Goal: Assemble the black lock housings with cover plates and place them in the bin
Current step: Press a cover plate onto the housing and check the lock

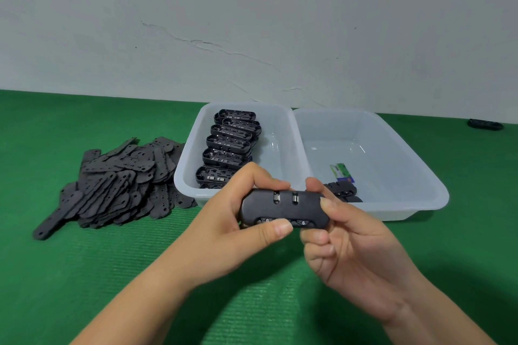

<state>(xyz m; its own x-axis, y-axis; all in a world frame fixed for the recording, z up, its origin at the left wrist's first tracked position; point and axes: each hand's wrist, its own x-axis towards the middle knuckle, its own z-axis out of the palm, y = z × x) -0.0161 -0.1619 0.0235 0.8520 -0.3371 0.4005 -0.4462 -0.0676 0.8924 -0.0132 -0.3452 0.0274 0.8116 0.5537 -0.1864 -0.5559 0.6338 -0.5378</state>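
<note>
Head view: your left hand (224, 221) and right hand (344, 238) both grasp one black lock housing (283, 206), fingers curled round its ends. Cover plates (117, 185) lie heaped left of two translucent bins (297, 131).

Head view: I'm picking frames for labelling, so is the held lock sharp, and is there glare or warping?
Head view: the lock housing is fairly sharp, its "6" dial legible; a glare streak sits on the right bin floor; the hands shadow the green mat; wide-angle bending curves the mat's far edge.
</note>
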